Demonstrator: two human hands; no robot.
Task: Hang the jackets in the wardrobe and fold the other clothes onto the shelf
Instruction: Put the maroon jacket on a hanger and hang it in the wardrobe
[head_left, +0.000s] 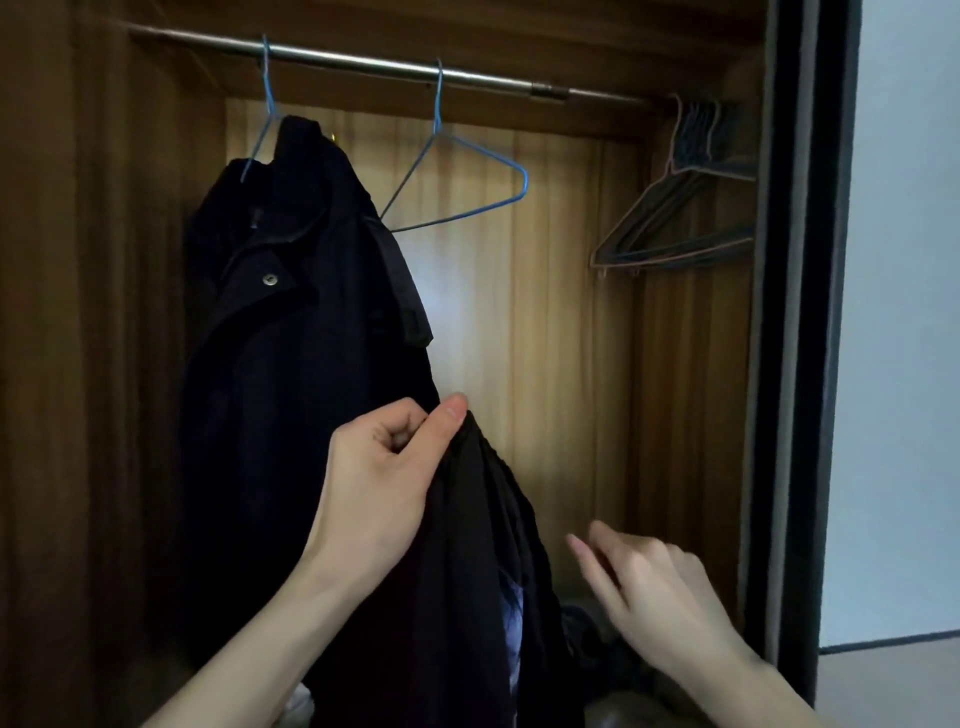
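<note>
A dark navy jacket (291, 332) hangs from a blue wire hanger on the metal rail (363, 61) at the left of the wooden wardrobe. An empty blue wire hanger (470, 187) hangs beside it, to the right. My left hand (384, 483) pinches the top of a second black garment (467, 582), which droops straight down in front of the wardrobe. My right hand (649, 587) hovers to the right of that garment, fingers apart and blurred, holding nothing.
A bunch of several grey wire hangers (685, 208) hangs at the rail's right end. Dark crumpled clothes (602, 649) lie low in the wardrobe behind the held garment. The dark wardrobe frame (800, 364) and a pale wall stand at the right.
</note>
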